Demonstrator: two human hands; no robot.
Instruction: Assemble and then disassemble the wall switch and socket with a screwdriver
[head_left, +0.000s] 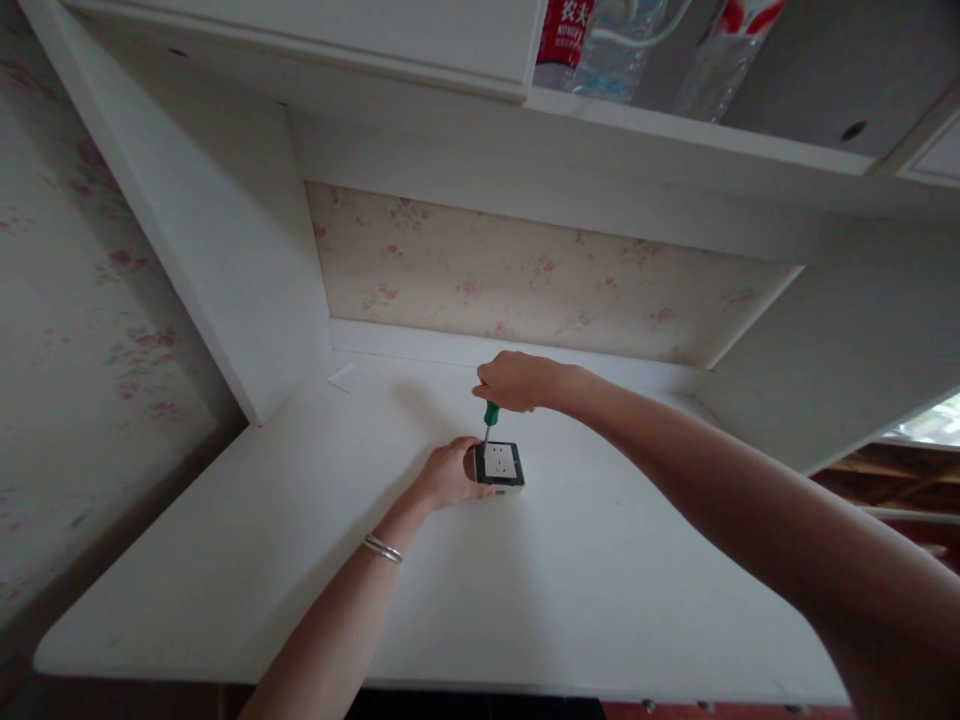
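Note:
A wall socket (pixel 501 464) with a white face and a dark frame sits on a pale box on the white desk. My left hand (pixel 448 472) is closed around its left side, fingers at the far edge and thumb at the near edge. Above it, my right hand (pixel 514 381) grips the green handle of a screwdriver (pixel 490 414). The shaft points steeply down, and its tip meets the left part of the socket's dark frame. Whether the tip sits in a screw is too small to tell.
A small white piece (pixel 343 378) lies on the desk (pixel 600 580) toward the back left. White side panels and a floral wall (pixel 465 270) bound the desk. Overhead, a shelf (pixel 697 140) holds plastic bottles (pixel 619 50).

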